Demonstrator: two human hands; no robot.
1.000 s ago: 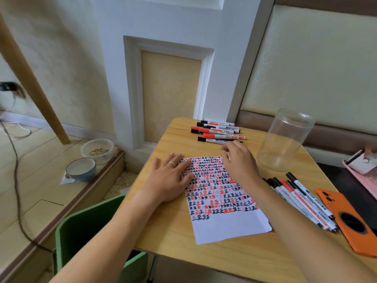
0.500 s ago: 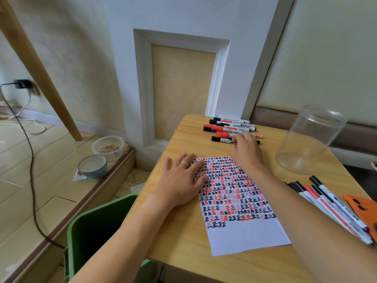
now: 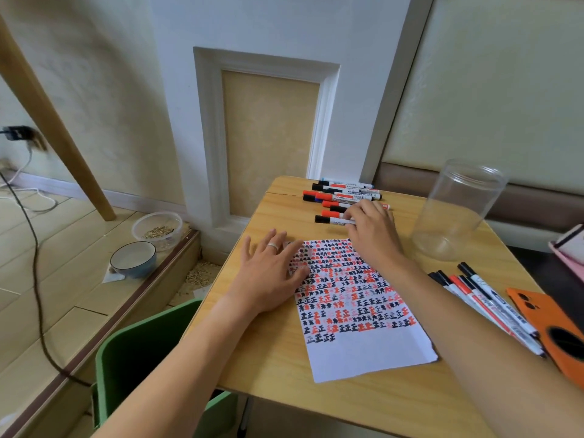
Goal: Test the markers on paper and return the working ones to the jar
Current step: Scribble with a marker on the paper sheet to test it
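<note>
The person's left hand [image 3: 271,275] lies flat with fingers spread and straight, fingertips pressing the left edge of the paper [image 3: 357,305], whose upper part is covered in red and black test marks. Beyond that sheet the right hand [image 3: 371,230] has its fingers curled down onto the nearest black-capped marker [image 3: 331,220], apparently pinching its barrel, with the row of markers [image 3: 343,194] lying just past those fingertips toward the wall. To the right of those fingers, a little apart, the clear jar [image 3: 458,210] stands on the wooden table [image 3: 278,352], and a second bunch of markers [image 3: 483,305] lies beside the right forearm, next to an orange phone [image 3: 546,324].
</note>
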